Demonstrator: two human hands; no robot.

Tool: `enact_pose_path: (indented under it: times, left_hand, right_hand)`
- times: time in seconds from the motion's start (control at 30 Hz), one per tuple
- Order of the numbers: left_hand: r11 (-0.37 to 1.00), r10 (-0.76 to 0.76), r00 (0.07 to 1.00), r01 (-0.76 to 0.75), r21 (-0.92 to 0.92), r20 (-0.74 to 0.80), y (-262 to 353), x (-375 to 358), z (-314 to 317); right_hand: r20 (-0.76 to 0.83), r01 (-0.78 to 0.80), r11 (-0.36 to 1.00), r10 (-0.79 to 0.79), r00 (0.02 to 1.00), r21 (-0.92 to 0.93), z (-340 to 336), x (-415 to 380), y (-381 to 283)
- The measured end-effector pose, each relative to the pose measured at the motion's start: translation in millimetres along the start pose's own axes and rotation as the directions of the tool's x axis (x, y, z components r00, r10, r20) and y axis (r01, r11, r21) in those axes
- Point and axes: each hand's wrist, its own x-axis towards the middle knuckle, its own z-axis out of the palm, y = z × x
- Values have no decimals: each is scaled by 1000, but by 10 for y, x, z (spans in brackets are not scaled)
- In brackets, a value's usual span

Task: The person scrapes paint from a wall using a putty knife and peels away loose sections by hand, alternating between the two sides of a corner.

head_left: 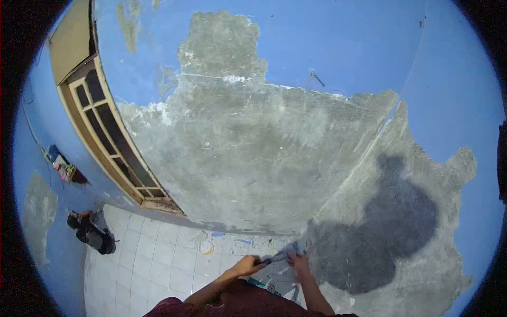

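My left hand (248,265) is closed around the dark handle of a long, thin tool that looks like a scraper (270,259). The tool slants up to the right, low in the view, in front of the wall's foot. My right hand (299,265) is at its far end, with fingers bent close to the blade. Blur hides whether those fingers grip the blade or only touch it. Ahead stands a wall with a large bare grey patch (248,148), its blue paint (338,42) left around a ragged edge.
White floor tiles (153,253) carry paint flakes and a small round pale item (206,247) near the wall. A wood-framed window (113,127) is on the left. Another person (95,235) crouches far left. A second wall (359,232) meets the first at right, under my shadow.
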Motion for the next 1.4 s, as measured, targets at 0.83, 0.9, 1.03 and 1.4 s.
enact_pose_path:
  times: [0.83,0.9,1.03,1.4]
  left_hand:
    - [-511,199,943,333,-793,267,594,-699,192]
    - [-532,275,942,316,-785,193,809,-645,89]
    - [-419,466,876,341,-842,123,986,-485,-105]
    - [251,237,960,87,-964,148,1096,-195,-1357]
  right_hand:
    - [608,-312,771,-120,785,555,1023,72,-622]
    - [637,-268,786,-197,745,556,1144,165,-883]
    - [738,-307,745,-348,578,592,1362,157,-1442]
    - [744,-61,843,-435,507,534,1510,113,-2467]
